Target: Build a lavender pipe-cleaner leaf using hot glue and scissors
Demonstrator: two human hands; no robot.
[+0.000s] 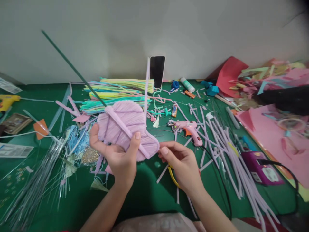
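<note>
Above the green counter (145, 193), the left hand (120, 161) grips a lilac leaf-shaped piece of wound pipe cleaners (125, 127) while the right hand (181, 162) pinches its lower tip, a pink glue gun (189, 129) lying just beyond.

Left hand (118, 154) grips lilac yarn-wrapped leaf shape (125, 127) from below, thumb pressed on its raised central rib. Right hand (181, 161) pinches the leaf's right edge. Pink glue gun (190, 129) lies just right of it on green table (145, 193). Phone (157, 71) upright against the wall.
</note>
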